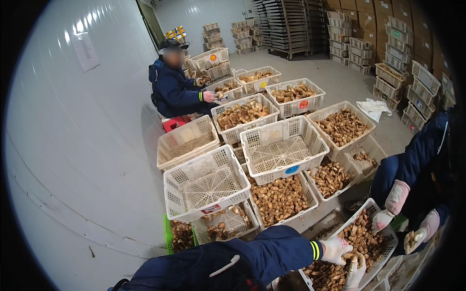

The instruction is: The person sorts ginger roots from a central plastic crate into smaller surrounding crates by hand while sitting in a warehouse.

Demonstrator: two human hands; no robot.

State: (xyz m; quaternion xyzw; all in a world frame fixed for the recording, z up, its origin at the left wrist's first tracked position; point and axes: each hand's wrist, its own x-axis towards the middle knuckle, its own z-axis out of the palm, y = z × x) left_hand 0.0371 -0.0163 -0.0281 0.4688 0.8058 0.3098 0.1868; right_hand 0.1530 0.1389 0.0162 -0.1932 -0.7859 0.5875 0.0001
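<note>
A white plastic crate [310,283] heaped with knobbly brown mushrooms [323,274] lies at the lower right. My left hand [336,250], in a pale work glove, reaches over the heap with its fingers bent round a mushroom. Close below it, my right hand [356,272], also gloved, has its fingers curled on a mushroom, partly hidden. Across the same crate a co-worker's gloved hand [382,220] touches the mushrooms. That person's other hand [415,237] holds a light-coloured mushroom outside the crate's edge.
Two empty-looking white crates [206,186] [286,148] rest on others ahead. Further crates of mushrooms [280,200] surround them, with a green crate [169,235] by the wall. Another person [174,92] sits sorting at the far left. Stacked crates [417,92] and a tray rack [286,26] stand behind.
</note>
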